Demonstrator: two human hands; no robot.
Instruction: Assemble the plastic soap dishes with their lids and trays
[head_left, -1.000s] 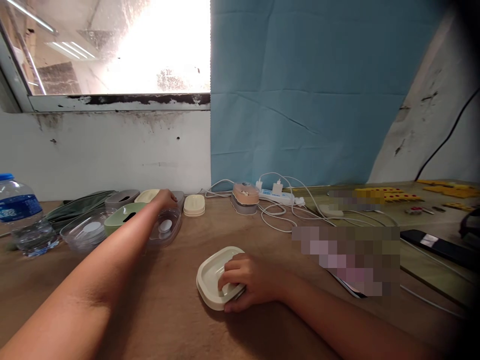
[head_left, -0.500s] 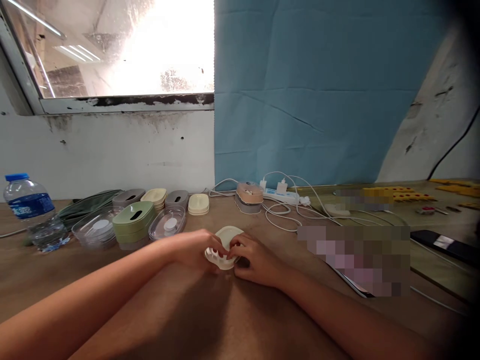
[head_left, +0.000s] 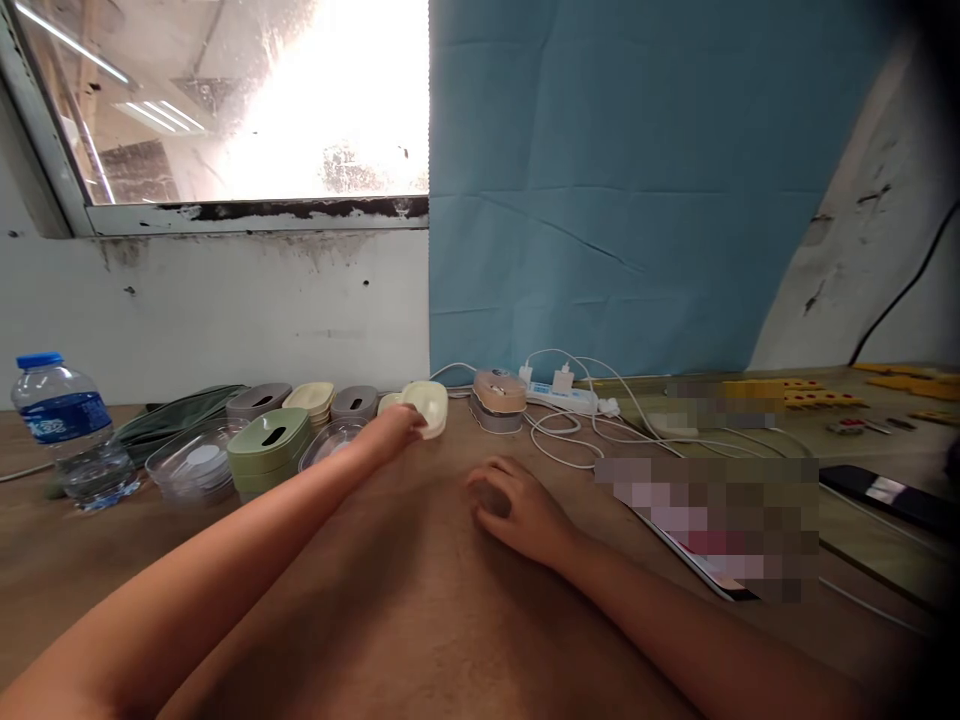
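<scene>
My left hand [head_left: 395,432] grips the near edge of a cream plastic lid-like piece [head_left: 430,408], which is tilted up with its recessed face towards me. Partly hidden behind it and the hand is a cream stack [head_left: 388,402] on the table. My right hand [head_left: 523,510] is by itself on the brown tabletop [head_left: 450,620], its fingers loosely curved and apart from the thumb, holding nothing. Left of my left hand are a clear plastic container [head_left: 324,442], partly covered by the forearm, and a grey slotted piece [head_left: 355,402].
Green slotted boxes [head_left: 259,465], a clear container [head_left: 176,475], a cream stack [head_left: 309,397] and a water bottle [head_left: 71,430] stand on the left. A peach-and-grey box [head_left: 499,400], power strip [head_left: 562,395] and loose white cables are at the back. A tablet-like device [head_left: 697,570] lies right.
My left hand has carried the cream piece away from my right hand, forward and slightly left to the cream stack. My right hand has let go and stays in about the same place.
</scene>
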